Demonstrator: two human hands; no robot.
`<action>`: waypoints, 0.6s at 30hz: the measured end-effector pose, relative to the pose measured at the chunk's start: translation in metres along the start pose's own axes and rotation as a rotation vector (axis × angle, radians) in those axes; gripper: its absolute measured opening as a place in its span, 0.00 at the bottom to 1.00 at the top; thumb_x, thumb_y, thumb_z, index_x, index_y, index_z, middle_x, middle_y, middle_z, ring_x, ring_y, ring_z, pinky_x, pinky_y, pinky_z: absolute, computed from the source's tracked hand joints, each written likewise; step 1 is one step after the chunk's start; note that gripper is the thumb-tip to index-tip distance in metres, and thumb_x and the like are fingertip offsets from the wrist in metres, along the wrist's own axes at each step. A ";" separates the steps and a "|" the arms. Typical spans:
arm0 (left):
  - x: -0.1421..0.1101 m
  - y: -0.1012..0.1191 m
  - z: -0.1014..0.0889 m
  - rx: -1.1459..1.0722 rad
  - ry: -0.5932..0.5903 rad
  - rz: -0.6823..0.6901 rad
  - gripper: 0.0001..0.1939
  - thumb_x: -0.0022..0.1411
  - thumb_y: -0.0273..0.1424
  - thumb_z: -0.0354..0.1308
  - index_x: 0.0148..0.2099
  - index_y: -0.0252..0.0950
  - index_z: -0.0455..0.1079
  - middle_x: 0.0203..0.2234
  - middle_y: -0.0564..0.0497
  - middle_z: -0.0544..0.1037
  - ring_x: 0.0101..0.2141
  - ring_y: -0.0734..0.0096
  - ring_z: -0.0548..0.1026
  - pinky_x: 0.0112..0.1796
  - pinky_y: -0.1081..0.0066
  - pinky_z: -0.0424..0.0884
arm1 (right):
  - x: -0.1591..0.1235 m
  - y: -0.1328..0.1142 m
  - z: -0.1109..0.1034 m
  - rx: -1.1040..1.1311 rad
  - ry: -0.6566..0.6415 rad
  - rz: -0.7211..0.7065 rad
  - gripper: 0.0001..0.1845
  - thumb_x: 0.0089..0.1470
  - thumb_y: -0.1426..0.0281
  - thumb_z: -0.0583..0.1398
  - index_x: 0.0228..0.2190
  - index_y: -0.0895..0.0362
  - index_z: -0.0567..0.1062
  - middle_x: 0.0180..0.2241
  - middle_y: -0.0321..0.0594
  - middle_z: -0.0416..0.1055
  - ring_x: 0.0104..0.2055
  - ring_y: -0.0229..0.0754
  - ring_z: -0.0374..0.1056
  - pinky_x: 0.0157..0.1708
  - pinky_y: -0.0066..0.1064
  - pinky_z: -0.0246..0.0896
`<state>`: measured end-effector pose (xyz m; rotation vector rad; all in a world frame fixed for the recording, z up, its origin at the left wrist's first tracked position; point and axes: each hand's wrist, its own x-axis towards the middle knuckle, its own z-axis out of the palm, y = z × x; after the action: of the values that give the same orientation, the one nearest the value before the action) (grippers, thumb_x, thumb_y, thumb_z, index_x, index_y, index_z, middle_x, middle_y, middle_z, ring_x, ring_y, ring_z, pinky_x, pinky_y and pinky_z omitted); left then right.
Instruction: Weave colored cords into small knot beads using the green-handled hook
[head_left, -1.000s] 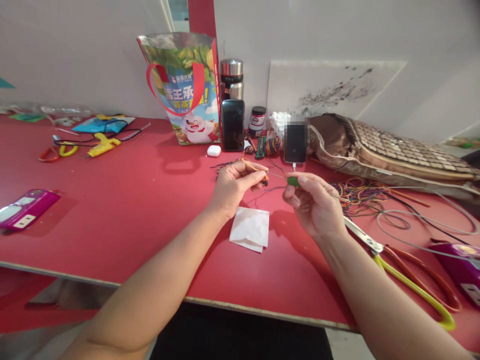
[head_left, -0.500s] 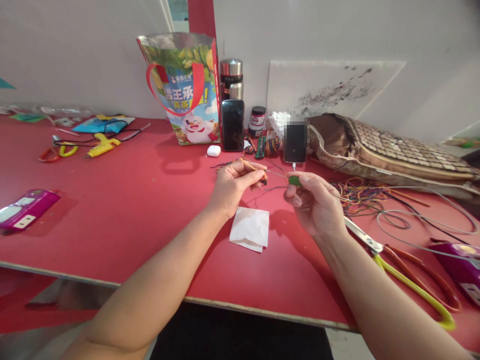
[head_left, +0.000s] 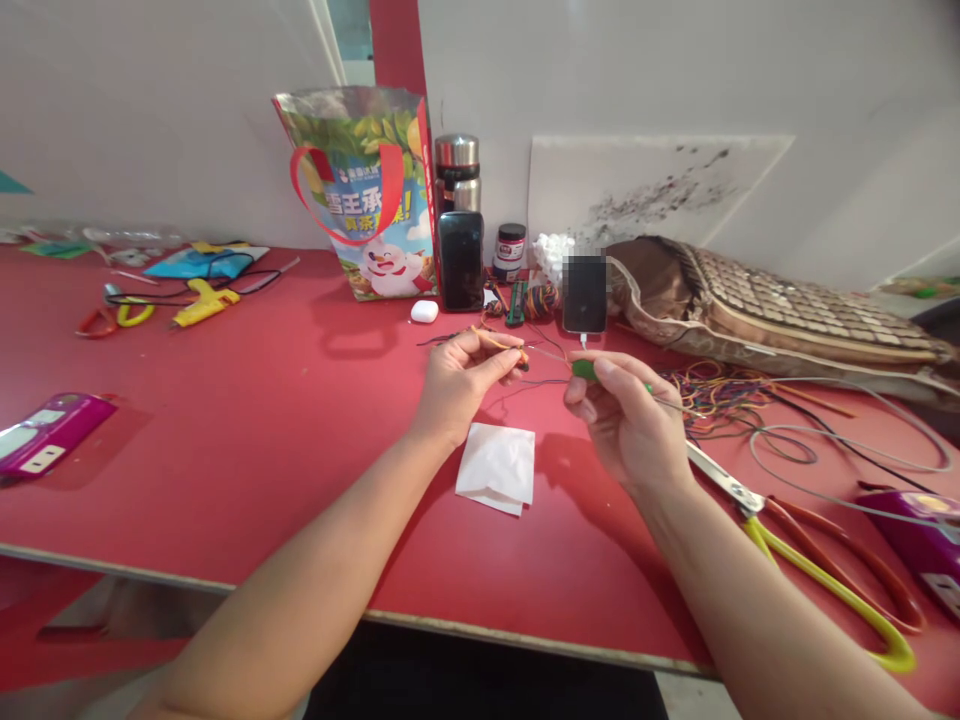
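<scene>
My left hand [head_left: 466, 380] is closed, pinching a small bundle of orange and dark strands [head_left: 523, 362] between thumb and fingers. A thin green-handled tool [head_left: 583, 370] sits in the closed fingers of my right hand [head_left: 634, 410]. Its slender shaft points left, towards the strands at my left fingertips; whether it touches them I cannot tell. A thin length also sticks out behind my right hand. Below and between the hands, a folded white paper [head_left: 495, 465] lies on the red table [head_left: 300, 470].
Large scissors [head_left: 750, 500] lie beside my right forearm, near tangled colourful strands [head_left: 720, 390] and a grey cable [head_left: 825, 430]. Behind stand a printed bag [head_left: 382, 220], a flask [head_left: 457, 160], phones [head_left: 461, 260] and a brown bag [head_left: 750, 300]. A yellow glue gun [head_left: 202, 303] is left.
The view has tilted slightly, so the things on the table appear a little lower. Both hands keep their holds, with only slight movement.
</scene>
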<state>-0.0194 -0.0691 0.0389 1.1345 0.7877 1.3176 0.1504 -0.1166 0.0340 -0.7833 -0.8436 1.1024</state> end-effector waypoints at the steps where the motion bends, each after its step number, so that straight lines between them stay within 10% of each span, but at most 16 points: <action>1: 0.000 0.001 0.001 0.010 0.006 0.005 0.09 0.53 0.33 0.74 0.34 0.36 0.81 0.29 0.50 0.83 0.27 0.73 0.79 0.35 0.68 0.75 | -0.001 0.001 0.000 -0.013 -0.006 0.004 0.07 0.52 0.67 0.69 0.32 0.55 0.88 0.21 0.39 0.77 0.21 0.35 0.65 0.20 0.27 0.56; 18: -0.004 0.005 0.004 0.103 0.020 0.046 0.07 0.54 0.32 0.73 0.34 0.36 0.80 0.28 0.50 0.83 0.28 0.71 0.79 0.34 0.68 0.76 | -0.002 0.003 0.001 -0.063 0.004 0.021 0.07 0.51 0.65 0.70 0.32 0.54 0.88 0.21 0.38 0.76 0.22 0.36 0.65 0.21 0.29 0.56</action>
<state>-0.0181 -0.0738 0.0441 1.2291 0.8573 1.3410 0.1480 -0.1177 0.0318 -0.8480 -0.8720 1.0967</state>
